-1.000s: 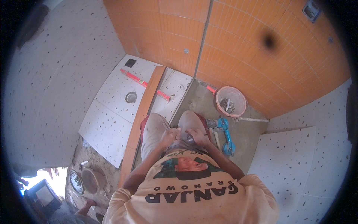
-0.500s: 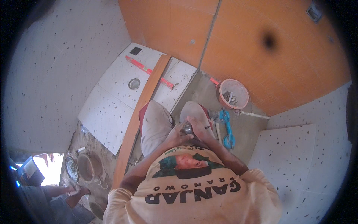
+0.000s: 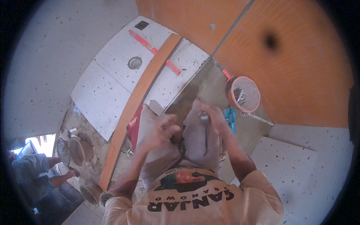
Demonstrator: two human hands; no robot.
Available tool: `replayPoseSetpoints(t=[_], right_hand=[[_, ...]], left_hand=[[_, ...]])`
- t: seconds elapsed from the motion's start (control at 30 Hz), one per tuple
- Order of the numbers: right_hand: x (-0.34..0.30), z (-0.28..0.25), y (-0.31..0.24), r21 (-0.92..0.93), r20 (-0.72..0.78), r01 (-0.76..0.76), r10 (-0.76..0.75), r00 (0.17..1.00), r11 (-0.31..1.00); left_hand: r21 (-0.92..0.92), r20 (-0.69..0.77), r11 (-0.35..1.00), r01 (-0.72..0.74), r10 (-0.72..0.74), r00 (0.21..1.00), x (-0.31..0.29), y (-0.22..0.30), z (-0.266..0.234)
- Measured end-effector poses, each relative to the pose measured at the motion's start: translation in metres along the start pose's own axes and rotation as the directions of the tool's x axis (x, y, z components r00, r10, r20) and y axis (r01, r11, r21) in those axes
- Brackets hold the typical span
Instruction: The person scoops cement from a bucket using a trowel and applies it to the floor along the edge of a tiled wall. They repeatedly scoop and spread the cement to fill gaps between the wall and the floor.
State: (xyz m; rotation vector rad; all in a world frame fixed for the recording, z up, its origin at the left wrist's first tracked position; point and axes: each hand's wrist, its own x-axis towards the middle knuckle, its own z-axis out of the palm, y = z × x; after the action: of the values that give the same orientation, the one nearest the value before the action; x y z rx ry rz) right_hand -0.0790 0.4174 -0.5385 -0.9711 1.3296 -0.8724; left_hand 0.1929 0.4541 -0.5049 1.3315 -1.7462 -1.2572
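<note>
My left hand is raised over my left thigh, smeared by motion, its fingers loosely bent and apart with nothing seen in them. Over my right knee, my right hand closes on a small shiny metal piece; its exact kind is too blurred to tell. A long brown plank-like strip runs past my left knee across white speckled tiles. Partly under that strip lies a red spirit level. Beyond my right hand is a blue tool, partly hidden by my forearm.
A pink bucket with things inside stands by the orange wall. The tiles have a round hole and a dark square opening. At lower left are tubs and a seated person. White slabs lie at right.
My hands have moved apart, having been together around a dark metal piece between my knees. The right now has the shiny piece; the left is lifted away. My view has shifted.
</note>
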Motion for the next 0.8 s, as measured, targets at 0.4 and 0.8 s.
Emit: replayPoseSetpoints(t=[0.4, 0.8], right_hand=[[0.039, -0.097, 0.198, -0.517, -0.241, -0.371, 0.284, 0.928, 0.771], [0.007, -0.052, 0.226, -0.849, -0.207, -0.3, 0.249, 0.946, 0.435]], left_hand=[[0.157, -0.285, 0.883, 0.442, -0.388, 0.876, -0.001, -0.179, -0.033], [0.467, -0.277, 0.644, 0.606, -0.545, 0.792, -0.027, -0.28, 0.073]])
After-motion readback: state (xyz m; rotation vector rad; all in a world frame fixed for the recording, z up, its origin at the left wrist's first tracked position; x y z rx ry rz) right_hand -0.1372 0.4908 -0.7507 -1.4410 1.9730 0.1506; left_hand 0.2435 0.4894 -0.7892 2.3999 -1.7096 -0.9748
